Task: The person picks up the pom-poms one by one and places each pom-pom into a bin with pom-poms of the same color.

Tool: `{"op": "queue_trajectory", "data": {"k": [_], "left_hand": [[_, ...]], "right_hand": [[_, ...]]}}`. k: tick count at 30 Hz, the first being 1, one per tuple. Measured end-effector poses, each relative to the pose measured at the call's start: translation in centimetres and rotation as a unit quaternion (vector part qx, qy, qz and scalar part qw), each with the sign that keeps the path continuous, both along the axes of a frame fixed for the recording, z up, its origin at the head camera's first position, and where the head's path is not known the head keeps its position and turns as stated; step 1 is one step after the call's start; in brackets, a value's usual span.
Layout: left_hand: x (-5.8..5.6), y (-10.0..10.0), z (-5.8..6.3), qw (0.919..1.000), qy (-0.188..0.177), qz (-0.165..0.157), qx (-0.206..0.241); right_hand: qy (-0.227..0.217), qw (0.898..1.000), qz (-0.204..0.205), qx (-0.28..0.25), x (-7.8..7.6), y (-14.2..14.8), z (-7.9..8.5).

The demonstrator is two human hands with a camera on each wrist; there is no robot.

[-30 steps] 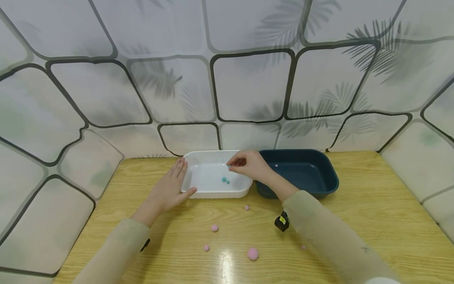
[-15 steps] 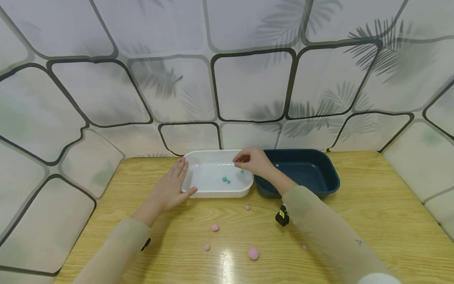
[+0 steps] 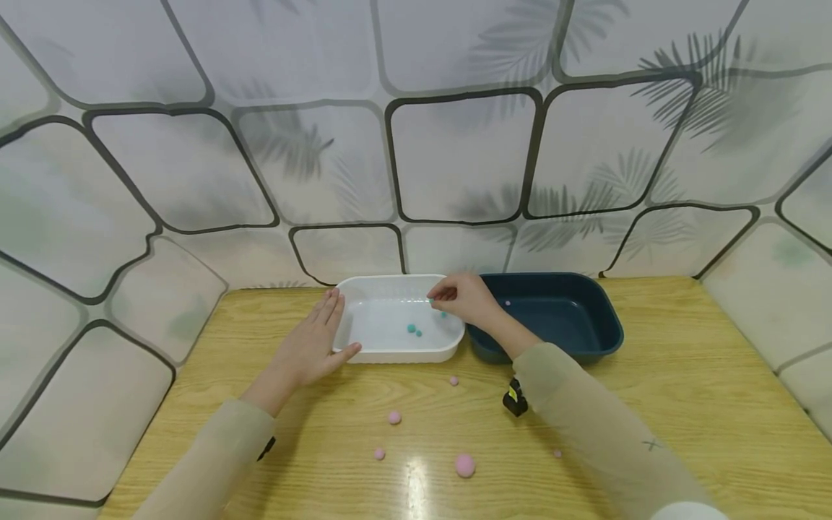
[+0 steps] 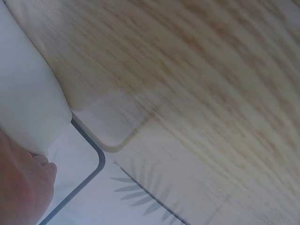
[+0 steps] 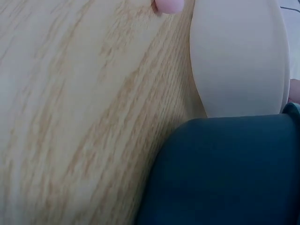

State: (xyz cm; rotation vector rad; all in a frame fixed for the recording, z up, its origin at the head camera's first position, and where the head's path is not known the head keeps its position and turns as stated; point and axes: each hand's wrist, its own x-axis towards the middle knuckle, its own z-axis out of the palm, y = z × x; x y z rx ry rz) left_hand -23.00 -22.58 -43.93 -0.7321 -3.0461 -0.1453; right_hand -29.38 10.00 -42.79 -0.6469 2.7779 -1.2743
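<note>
My left hand rests with straight fingers along the left end of a white basin, its thumb at the front rim. Over the right part of that basin, my right hand pinches a small teal ball between thumb and fingertips. Below it, several more teal balls lie on the basin floor. In the left wrist view, part of the hand shows beside the white wall. The right wrist view shows only a bit of hand past the basins.
A dark blue basin stands against the white one's right side, a tiny pink ball inside it. Several pink balls of different sizes, the largest pink ball near the front, lie on the wooden table. A patterned backdrop rises behind.
My right hand has shifted slightly right over the white basin, pinching a teal ball. Another teal ball under it now shows. My left hand has stayed in place.
</note>
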Motion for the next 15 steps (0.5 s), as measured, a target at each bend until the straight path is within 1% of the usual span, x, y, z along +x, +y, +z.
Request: {"op": "queue_trajectory", "data": {"k": [6,15], "left_hand": [[0.00,-0.08,-0.05,1.0000,-0.002,0.001,0.000],[-0.12,-0.11,-0.10,1.0000,0.000,-0.001,-0.001]], "right_hand": [[0.011,1.000,-0.004,0.013,-0.04,-0.24,-0.13],[-0.005,1.000,-0.009,-0.009,0.19,-0.19,0.25]]}}
